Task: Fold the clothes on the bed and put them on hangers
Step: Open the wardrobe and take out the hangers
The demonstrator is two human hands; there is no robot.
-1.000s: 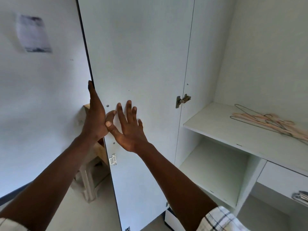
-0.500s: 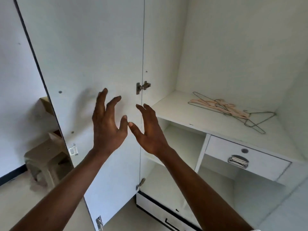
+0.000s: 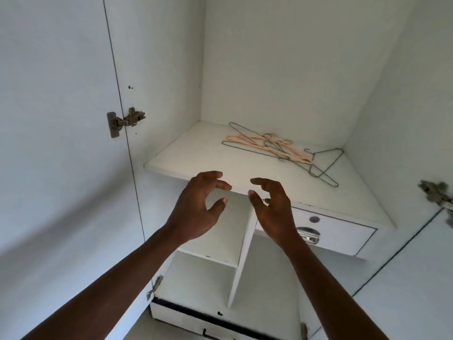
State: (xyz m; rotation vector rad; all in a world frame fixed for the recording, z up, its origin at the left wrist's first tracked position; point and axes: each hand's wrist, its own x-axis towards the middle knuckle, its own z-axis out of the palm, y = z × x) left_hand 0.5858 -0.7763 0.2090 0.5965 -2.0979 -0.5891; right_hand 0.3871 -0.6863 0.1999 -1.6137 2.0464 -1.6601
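- The wardrobe door (image 3: 61, 143) on the left stands swung open, a flat, smooth white panel with a thin dark edge line.
- A metal hinge (image 3: 125, 121), dull grey and boxy, joins that door to the wardrobe's side wall; a second, smaller hinge (image 3: 154, 288) sits lower on the same edge.
- The left hand (image 3: 196, 212) is raised in front of the shelf edge, back to the camera. Its fingers are half curled and spread, the thumb is apart from them, and it grips nothing.
- The shelf (image 3: 196, 155) is a matt white board with a squared front edge, spanning the wardrobe's width.
- A thin white upright divider (image 3: 242, 256) runs down below the shelf, between the two hands, splitting the lower compartments.
- The right hand (image 3: 274, 212) is level with the left and near it but apart, with its fingers loosely bent and separated and nothing in its grasp.
- The hangers (image 3: 269, 146) lie flat in a loose, tangled pile on the shelf, towards the back and right of centre. Some are pale peach and slim, others thin grey wire bent into triangles. The pile's long axis runs diagonally from back left to front right.
- One wire hanger (image 3: 323, 168) sticks out at the right end of the pile, nearest the front.
- A white drawer (image 3: 343, 239) under the shelf carries a shiny metal handle (image 3: 309, 236), partly hidden by the right wrist.
- Another metal hinge (image 3: 436, 195) shows blurred at the right edge.
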